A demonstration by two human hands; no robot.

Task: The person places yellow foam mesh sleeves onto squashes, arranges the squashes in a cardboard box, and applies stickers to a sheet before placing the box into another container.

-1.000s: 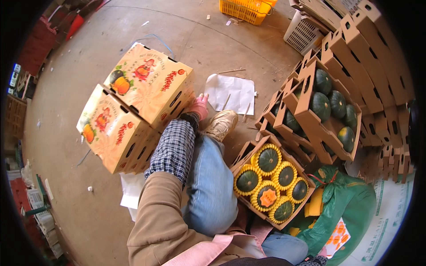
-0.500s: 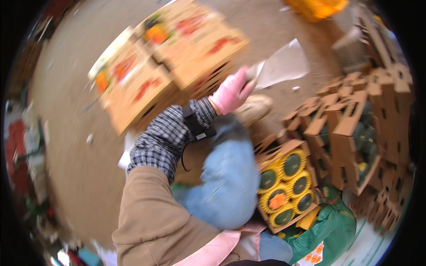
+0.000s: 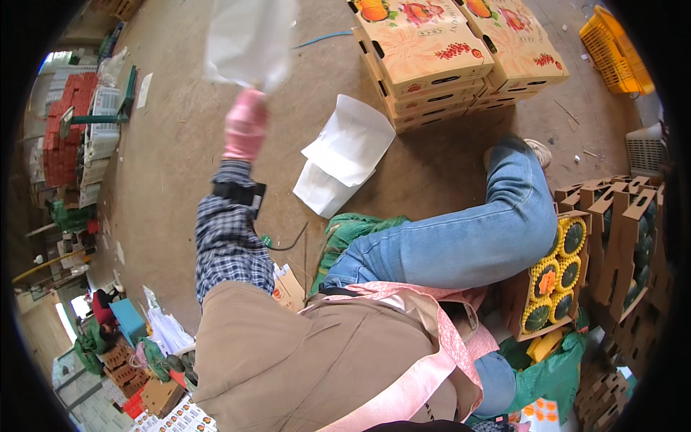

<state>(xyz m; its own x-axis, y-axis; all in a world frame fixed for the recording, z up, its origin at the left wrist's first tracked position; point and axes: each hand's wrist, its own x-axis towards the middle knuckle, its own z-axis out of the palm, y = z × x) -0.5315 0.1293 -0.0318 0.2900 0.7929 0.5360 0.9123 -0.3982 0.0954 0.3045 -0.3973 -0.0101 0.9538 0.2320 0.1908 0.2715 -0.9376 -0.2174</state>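
Note:
My left hand (image 3: 246, 124), in a pink glove, is stretched far forward, closed on the near end of a thin white sheet (image 3: 248, 43). The sheet is smeared by motion, and I cannot tell whether it is paper or plastic. More white sheets (image 3: 344, 147) lie overlapping on the floor to the right of that hand. A bit of plaid sleeve (image 3: 493, 426) shows at the lower edge, right of my body; my right hand there is mostly cut off, its fingers hidden. Near it stands an upright carton of dark green squashes (image 3: 568, 273) in yellow foam nets.
Stacked printed cartons (image 3: 432, 50) stand ahead, right of centre. Beyond them is a yellow crate (image 3: 615, 50). Open brown cartons (image 3: 608, 245) of green squashes crowd the right. A green sack (image 3: 551, 374) lies by my leg. A black cord (image 3: 291, 241) curls near my left forearm.
My view has turned left. My left hand, still gripping a white sheet, has swung from beside the printed cartons to the left of them. The loose sheets on the floor now show.

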